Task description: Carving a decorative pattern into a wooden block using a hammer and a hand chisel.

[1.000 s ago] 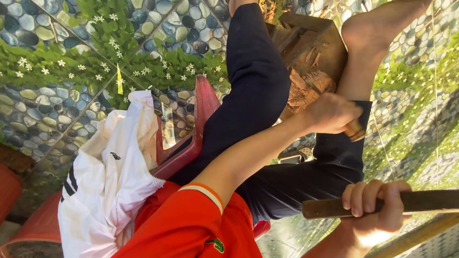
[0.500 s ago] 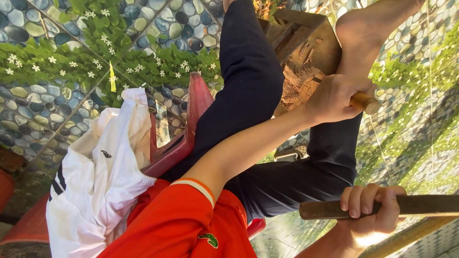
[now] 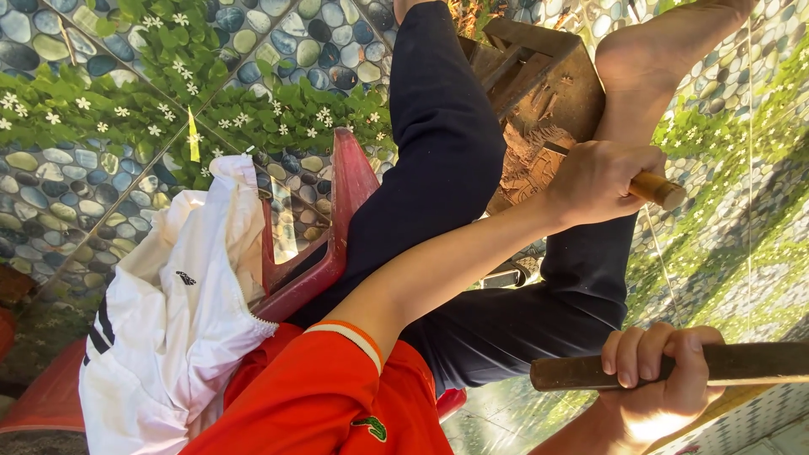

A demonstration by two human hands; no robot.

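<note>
Chisel hand point(image 3: 602, 181) shifted slightly; one wooden-handled chisel point(image 3: 656, 190) gripped, other hand point(image 3: 661, 379) gripping one mallet point(image 3: 742, 364) (one carved block point(image 3: 539, 101)).

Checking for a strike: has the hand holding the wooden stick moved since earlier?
No: right hand keeps the stick level beside the dark trouser leg, as before.

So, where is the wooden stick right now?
In the head view the wooden stick lies at the lower right, gripped by the right hand, below the left hand holding a wooden-handled tool.
</note>
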